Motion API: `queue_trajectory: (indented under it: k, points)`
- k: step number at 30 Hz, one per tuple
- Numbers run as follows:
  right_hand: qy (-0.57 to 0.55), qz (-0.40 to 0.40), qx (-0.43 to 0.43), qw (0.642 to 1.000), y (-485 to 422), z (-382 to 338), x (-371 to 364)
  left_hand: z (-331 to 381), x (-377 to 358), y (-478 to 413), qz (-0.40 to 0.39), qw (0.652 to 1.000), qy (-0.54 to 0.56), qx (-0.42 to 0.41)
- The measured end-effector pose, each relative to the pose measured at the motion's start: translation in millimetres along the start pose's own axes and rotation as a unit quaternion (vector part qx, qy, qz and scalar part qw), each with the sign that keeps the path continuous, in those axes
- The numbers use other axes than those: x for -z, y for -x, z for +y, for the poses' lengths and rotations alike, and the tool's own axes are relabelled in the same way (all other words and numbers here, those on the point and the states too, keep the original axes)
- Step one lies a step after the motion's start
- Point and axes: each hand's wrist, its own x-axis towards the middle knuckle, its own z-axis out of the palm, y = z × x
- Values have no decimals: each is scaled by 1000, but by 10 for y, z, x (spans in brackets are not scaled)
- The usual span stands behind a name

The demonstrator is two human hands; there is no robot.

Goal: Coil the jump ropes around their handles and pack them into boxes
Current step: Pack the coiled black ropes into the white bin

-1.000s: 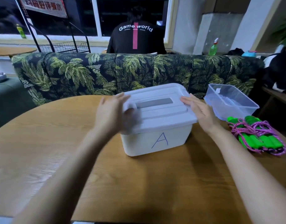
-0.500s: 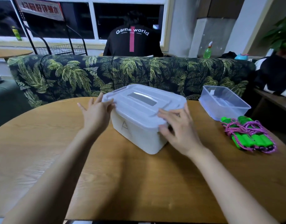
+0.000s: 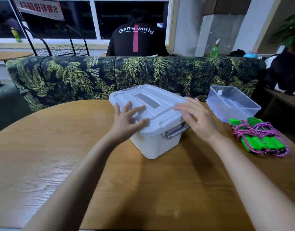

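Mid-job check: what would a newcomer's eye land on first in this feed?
The white lidded box centred on the table, left hand spread on its lid, right hand at the lid's right edge. Then the bright green-handled jump ropes wound in pink cord, lying farther right beside an open clear container.

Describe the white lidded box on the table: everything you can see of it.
The white box looks like opaque plastic, with ribbed walls and a paler lid closed on top. A grey handle strip sits recessed in the lid, and a grey latch shows at the near end. It stands upright on the wooden table, a corner towards the camera. The left hand rests spread fingers on the lid; the right hand is at the lid's right edge, too blurred to confirm contact.
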Motion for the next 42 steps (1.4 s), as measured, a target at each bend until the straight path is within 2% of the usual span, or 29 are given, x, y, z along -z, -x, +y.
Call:
queue_trajectory:
  k: [3,4,6,9,11,13,16,18,33,38,42]
  points:
    - [8,31,34,999,156,-133,-45,-139,287,-166,-83,996,-27,-11]
    - [15,34,50,998,209,-173,-59,-203,362,-236,-85,996,-35,-19]
    - [36,21,79,996,312,-206,-80,-283,433,-325,-14,996,-63,-57]
    - [49,7,103,994,434,-191,-73,-226,348,-288,134,971,-86,-180]
    - [48,4,106,993,495,-164,-44,-135,266,-156,177,955,-59,-232]
    - [55,9,113,992,548,-118,-16,-112,218,-7,158,950,-59,-262]
    - [56,33,108,992,575,-90,8,-180,172,172,87,938,-137,-308]
    - [61,47,108,991,562,-104,1,-214,150,227,88,919,-188,-336]
    - [93,173,92,976,654,-204,-292,-430,-120,308,172,910,-144,-348]
    - [92,125,71,985,733,-229,-312,-395,-115,423,135,918,-159,-337]
    - [107,110,25,988,716,-332,-315,-290,-130,457,150,924,-172,-308]
